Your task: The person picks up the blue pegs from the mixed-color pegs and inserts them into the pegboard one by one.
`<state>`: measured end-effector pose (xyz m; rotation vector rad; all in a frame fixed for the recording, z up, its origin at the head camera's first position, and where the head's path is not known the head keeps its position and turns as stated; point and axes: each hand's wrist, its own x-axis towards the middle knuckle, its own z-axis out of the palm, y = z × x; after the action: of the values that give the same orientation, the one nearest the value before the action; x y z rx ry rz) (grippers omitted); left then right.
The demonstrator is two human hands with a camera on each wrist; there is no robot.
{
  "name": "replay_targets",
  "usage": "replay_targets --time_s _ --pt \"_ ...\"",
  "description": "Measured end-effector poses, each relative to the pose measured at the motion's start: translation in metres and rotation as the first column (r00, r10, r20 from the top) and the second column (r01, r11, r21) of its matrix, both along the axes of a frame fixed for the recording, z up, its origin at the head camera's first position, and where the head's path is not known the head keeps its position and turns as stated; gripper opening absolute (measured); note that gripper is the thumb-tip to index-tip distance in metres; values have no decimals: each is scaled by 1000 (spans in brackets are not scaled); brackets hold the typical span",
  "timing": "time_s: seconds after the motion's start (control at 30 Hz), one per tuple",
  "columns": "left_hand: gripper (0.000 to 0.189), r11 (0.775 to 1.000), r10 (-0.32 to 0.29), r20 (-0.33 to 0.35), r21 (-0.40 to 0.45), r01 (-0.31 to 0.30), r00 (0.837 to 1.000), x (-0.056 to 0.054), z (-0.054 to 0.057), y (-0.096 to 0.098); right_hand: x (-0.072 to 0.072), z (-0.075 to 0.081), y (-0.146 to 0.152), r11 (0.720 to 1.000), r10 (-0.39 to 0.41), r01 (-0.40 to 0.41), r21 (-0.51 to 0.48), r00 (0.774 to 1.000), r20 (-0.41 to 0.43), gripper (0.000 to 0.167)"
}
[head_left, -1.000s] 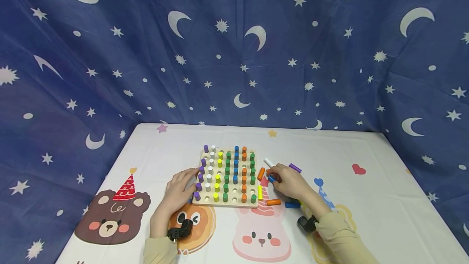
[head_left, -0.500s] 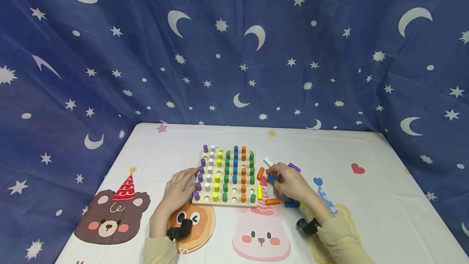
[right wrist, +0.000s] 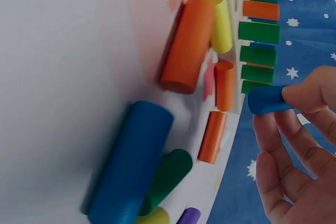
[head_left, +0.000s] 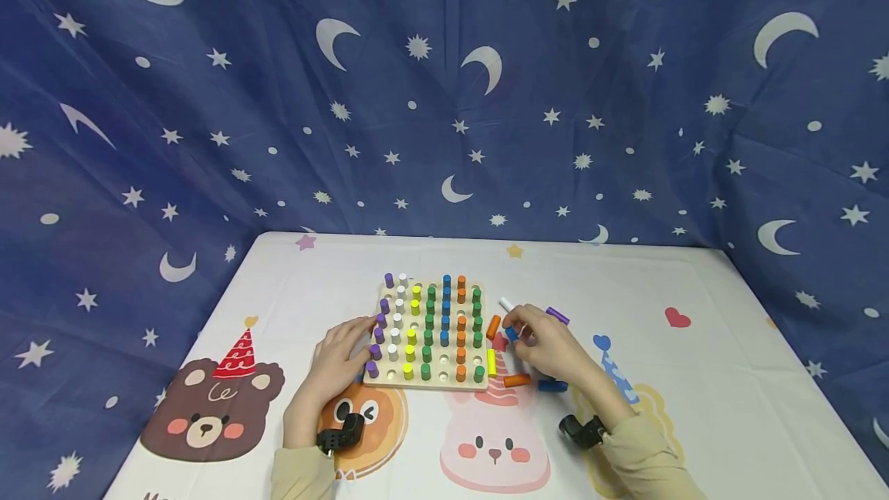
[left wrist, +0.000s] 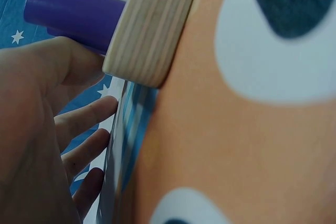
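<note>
In the head view, a wooden pegboard bears upright pegs in rows of purple, white, yellow, green, blue and orange. My left hand rests at its left edge, fingers relaxed, beside the purple pegs. The left wrist view has the thumb close under a purple peg, next to the board's layered edge. To the right of the board, my right hand pinches a blue peg between thumb and fingertips, above the table.
Loose pegs lie right of the board: a yellow one, orange ones, a white one, a purple one and a blue one. A green peg lies behind that blue one in the right wrist view.
My right hand has risen slightly, and the blue peg has come up with it, showing more clearly between the fingers. My left hand has stayed at the board's edge.
</note>
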<state>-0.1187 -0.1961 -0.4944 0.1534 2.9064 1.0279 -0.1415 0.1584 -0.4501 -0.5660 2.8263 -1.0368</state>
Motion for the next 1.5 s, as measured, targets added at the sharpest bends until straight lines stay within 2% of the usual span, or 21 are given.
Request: replay_targets --time_s 0.5,0.9,1.03,1.3,1.5 --pt "50 1000 0 -21 -10 -1 1000 0 -1 0 9 14 -8 998 52 -54 -44 998 -46 27" --pt "50 1000 4 24 2 -4 1000 0 -1 0 12 23 -20 996 55 -59 -60 997 -61 27" --pt "51 1000 1 20 0 -1 1000 0 -1 -1 13 26 -25 996 59 -63 -56 996 -74 28" --pt "51 1000 2 28 1 -2 1000 -2 -1 0 13 28 -37 992 92 -99 -82 992 -84 28" --pt "50 1000 -3 -3 -5 3 1000 -1 -2 -1 13 27 -46 988 116 -123 -97 991 -69 26"
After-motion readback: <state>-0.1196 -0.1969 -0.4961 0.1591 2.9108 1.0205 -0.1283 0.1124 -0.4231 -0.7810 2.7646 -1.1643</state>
